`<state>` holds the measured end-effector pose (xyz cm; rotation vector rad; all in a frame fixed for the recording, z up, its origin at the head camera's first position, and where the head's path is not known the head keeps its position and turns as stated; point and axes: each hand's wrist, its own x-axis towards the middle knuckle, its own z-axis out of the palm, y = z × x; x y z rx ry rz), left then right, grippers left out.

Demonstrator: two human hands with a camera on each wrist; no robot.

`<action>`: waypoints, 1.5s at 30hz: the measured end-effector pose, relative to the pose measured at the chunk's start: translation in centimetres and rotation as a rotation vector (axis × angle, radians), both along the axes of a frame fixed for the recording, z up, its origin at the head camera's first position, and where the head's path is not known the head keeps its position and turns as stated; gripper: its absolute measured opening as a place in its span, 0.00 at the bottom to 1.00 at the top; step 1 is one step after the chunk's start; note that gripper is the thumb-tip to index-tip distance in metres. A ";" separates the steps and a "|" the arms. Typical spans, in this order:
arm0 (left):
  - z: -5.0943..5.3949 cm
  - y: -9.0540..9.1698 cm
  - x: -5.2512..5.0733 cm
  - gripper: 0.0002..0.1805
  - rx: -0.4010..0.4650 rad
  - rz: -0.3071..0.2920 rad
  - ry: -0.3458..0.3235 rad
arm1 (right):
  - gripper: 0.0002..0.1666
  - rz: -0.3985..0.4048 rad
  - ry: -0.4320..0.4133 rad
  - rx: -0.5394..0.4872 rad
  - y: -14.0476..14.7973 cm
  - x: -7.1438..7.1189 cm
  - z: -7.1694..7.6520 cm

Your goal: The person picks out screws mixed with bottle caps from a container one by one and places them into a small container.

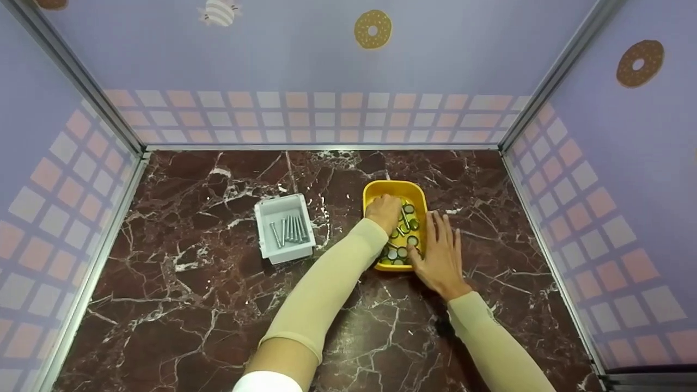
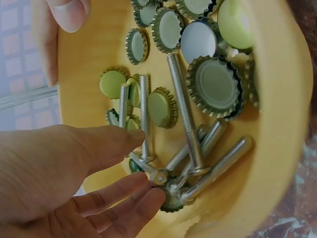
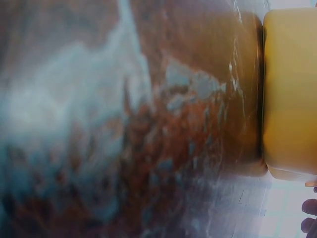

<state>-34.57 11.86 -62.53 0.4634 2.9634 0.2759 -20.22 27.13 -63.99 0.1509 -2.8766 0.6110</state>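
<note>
Left hand, grip loose among bolts, should pinch 1 cleanly; right hand, unclenched, should steady the yellow bin on its side facing the desk's right edge.

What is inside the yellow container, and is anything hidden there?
Inside the yellow container are bottle caps and metal bolts. In the head view, the left hand covers part of the inside; whatever lies beneath the caps and bolts cannot be seen.

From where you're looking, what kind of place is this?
Probably a small work booth: purple panels with printed doughnuts stand around three sides of a dark marble-patterned surface, where a yellow tub holds bolts and bottle caps.
</note>
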 end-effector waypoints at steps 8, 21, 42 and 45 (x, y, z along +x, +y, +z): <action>0.2 -0.7 0.2 0.14 -0.008 0.052 -0.006 | 0.56 0.013 0.050 -0.006 -0.7 -0.1 0.1; 0.6 -1.3 0.7 0.13 -0.034 0.042 -0.065 | 0.57 0.027 0.021 -0.022 -1.0 -0.2 -0.1; 5.6 -3.9 3.3 0.06 0.167 -0.015 0.014 | 0.56 0.055 -0.044 -0.033 0.2 -0.2 0.6; 7.8 -4.8 4.5 0.05 0.188 -0.045 -0.014 | 0.54 0.061 -0.056 -0.030 0.5 -0.1 0.7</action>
